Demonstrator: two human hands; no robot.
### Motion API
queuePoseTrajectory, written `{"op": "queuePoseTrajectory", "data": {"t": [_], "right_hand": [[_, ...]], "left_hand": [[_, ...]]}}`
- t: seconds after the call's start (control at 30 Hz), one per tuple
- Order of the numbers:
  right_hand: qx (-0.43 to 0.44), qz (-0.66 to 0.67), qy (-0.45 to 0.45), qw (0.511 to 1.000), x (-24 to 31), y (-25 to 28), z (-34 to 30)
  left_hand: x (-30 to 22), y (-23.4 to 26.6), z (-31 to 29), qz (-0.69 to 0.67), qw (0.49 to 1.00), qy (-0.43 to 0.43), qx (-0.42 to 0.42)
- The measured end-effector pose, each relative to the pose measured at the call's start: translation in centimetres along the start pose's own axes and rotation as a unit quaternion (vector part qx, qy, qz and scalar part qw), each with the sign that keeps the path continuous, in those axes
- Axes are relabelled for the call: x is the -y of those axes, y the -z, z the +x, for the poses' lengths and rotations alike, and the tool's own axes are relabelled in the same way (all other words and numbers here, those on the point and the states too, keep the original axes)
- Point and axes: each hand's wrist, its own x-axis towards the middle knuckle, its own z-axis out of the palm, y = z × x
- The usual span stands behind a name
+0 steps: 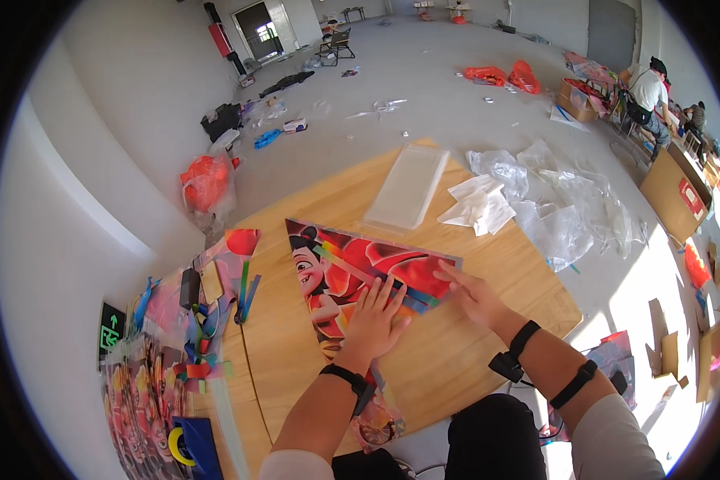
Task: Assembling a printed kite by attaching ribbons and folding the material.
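Observation:
A triangular, glossy red sheet (368, 258) printed with a big-eyed cartoon figure lies on the wooden table (424, 376) in front of me. Bands of coloured stripes cross it, and a narrower printed part (378, 420) hangs toward my lap. My left hand (376, 318) rests flat on the sheet's lower middle, fingers spread. At the sheet's right corner, the fingertips of my right hand (476, 298) touch its edge with the fingers stretched out. Both wrists wear black straps.
A clear plastic tray (408, 188) and crumpled white paper (478, 206) lie at the table's far side. Left stand stacked printed sheets (140, 396), ribbons (204, 324) and yellow tape (178, 446). Plastic bags (564, 216) cover floor at right; beyond, a person (646, 92) bends near cardboard boxes (670, 192).

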Motion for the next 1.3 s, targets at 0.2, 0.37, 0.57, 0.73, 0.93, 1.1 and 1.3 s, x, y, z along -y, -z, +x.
{"op": "queuePoseTrajectory", "data": {"t": [0.2,0.37,0.57,0.73,0.93,1.1,1.3], "right_hand": [[-0.144,-0.406,-0.121,0.894,-0.2,0.3,4.2],[-0.087,-0.452,-0.294,0.838,1.3,-0.1,7.0],[-0.038,-0.204,-0.342,0.917,-5.1,2.3,7.7],[-0.213,-0.282,-0.151,0.923,-8.0,2.3,7.4],[-0.138,-0.285,-0.241,0.917,-4.6,2.1,7.9],[-0.002,-0.276,-0.288,0.917,-5.5,3.8,9.3],[-0.062,-0.204,-0.267,0.94,-7.8,3.8,8.8]], "left_hand": [[-0.1,0.0,0.1,-0.001,1.0,-0.004,-0.021],[-0.3,0.0,-0.1,-0.015,0.999,0.0,-0.034],[-0.6,0.0,0.0,-0.018,0.999,-0.002,-0.045],[-0.5,-0.1,0.1,-0.013,0.998,-0.004,-0.061],[-0.2,-0.2,-0.3,-0.008,0.998,0.0,-0.063],[-0.3,0.1,-0.4,-0.009,0.998,-0.002,-0.062],[-0.5,-0.2,0.0,-0.012,0.998,-0.001,-0.057]]}}
